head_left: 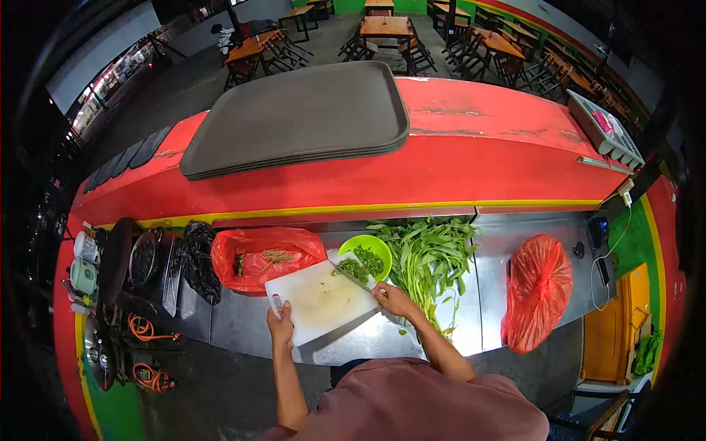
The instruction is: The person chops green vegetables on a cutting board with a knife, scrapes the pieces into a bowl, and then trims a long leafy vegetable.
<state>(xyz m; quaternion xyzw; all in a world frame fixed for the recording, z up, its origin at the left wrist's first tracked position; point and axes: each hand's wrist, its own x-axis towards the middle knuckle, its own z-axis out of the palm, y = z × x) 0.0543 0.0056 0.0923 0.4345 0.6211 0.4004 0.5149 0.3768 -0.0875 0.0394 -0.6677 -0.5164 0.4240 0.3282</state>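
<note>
Centrally, the right hand (393, 300) is closed round the handle of a knife (354, 278). Its blade slants up-left to a heap of chopped greens (351, 267) at the upper right of the white cutting board (316, 301). The left hand (279, 323) clamps the board's lower-left corner. The greens look light, soft and damp, likely to cling, so they are best scooped along the blade. A green bowl (357, 244) sits just above the heap, and leafy stalks (430, 257) lie to its right on the table (507, 242).
</note>
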